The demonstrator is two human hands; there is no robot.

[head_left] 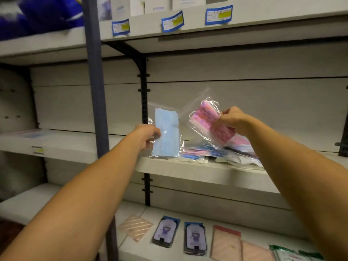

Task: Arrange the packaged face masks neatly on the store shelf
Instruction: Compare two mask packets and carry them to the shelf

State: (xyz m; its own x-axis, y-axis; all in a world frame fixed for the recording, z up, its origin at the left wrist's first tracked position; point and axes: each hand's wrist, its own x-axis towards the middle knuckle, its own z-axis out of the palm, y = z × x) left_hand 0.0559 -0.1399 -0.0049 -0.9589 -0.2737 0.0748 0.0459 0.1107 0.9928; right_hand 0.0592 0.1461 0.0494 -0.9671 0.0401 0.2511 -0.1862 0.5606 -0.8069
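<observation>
My left hand pinches a clear bag of blue face masks upright at the middle shelf's front edge. My right hand's fingers grip a tilted pink mask bag above the loose pile of mask packets lying on that shelf.

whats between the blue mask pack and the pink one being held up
Nothing solid: in the head view, only bare back panel shows between the blue mask pack and pink mask pack.
</observation>
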